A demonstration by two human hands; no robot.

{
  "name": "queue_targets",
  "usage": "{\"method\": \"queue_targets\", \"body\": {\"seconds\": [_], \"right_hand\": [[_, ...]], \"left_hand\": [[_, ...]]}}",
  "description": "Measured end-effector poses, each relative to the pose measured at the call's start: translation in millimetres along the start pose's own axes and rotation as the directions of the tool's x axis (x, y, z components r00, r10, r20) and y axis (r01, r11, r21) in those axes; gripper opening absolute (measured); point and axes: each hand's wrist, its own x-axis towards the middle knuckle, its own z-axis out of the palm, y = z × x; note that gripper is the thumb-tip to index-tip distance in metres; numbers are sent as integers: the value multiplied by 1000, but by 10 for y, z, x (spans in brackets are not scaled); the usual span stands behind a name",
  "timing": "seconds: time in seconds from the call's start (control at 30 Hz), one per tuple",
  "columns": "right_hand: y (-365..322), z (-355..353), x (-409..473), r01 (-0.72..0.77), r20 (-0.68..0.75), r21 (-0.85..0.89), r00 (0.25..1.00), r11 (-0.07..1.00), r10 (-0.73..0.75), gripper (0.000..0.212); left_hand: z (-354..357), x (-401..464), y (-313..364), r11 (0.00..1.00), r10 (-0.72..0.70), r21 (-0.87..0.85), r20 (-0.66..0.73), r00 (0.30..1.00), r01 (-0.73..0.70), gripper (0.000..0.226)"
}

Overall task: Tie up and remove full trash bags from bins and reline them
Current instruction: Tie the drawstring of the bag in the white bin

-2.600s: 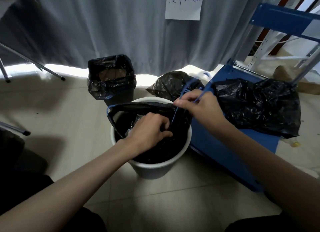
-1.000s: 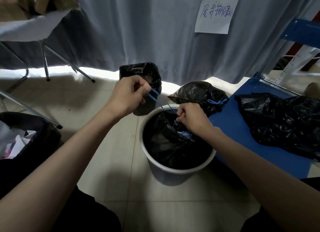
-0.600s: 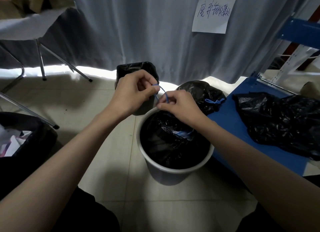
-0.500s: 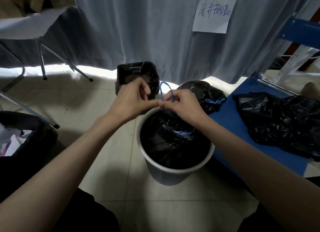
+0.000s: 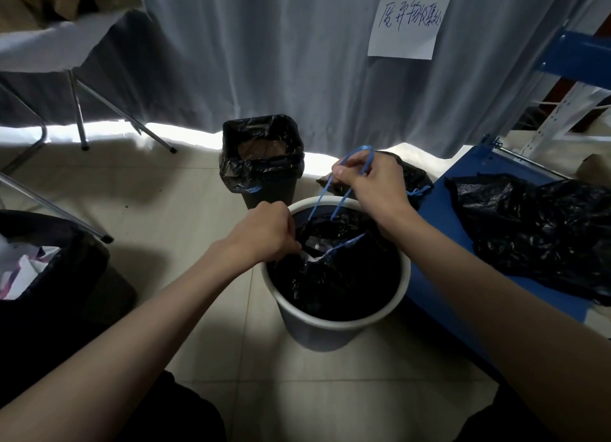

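The trash bag (image 5: 334,276) in the white smooth plastic bin (image 5: 330,329) is made of thin, glossy, wrinkled black plastic film. Its drawstring (image 5: 330,190) is blue plastic. The floor (image 5: 165,190) is covered with smooth matt tiles. The curtain (image 5: 264,51) is grey cloth.

At the frame's centre a round white bin (image 5: 334,322) stands upright on the floor, holding a black trash bag (image 5: 334,276) gathered loosely inside it, its mouth partly open on pale contents, while its thin blue drawstring (image 5: 337,190) rises as a loop toward the upper middle.
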Motion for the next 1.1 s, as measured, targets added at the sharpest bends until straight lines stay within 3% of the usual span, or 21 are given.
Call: {"method": "queue_targets", "body": {"seconds": [0.13,0.27,0.37,0.47,0.53,0.6,0.67,0.77,0.9,1.1], "right_hand": [[-82,47,-119,62,129,34,989,998,-65,12],[-263,32,-153,123,256,191,952,974,-170,2],[-384,-1,-176,181,332,243,908,953,-257,7],[-429,-38,-206,193,390,259,876,947,-285,10],[-400,-70,-200,180,413,268,866,946,-282,13],[-285,-94,-158,167,391,184,892,969,-228,25],[-83,-103,-106,198,361,-55,918,979,-165,34],[215,-62,-121,256,371,-411,924,875,-96,27],[347,28,-215,232,318,-448,944,863,-89,6],[416,37,-217,164,228,-513,972,843,-50,9]], "left_hand": [[-69,-10,-30,1000,-4,31,121,993,0,31],[-60,33,-73,984,69,-157,-119,991,-87,44],[-51,60,22,938,145,-267,-281,948,-223,30],[-32,54,91,910,123,-327,-377,918,-255,11],[-22,67,95,911,91,-335,-407,909,-242,18],[-25,107,79,911,72,-346,-401,913,-224,22],[-46,136,55,900,61,-377,-392,918,-220,18],[-86,124,49,878,62,-412,-406,912,-244,14],[-142,79,95,865,90,-413,-430,898,-285,14],[-150,45,128,830,86,-455,-466,880,-322,11]]}}
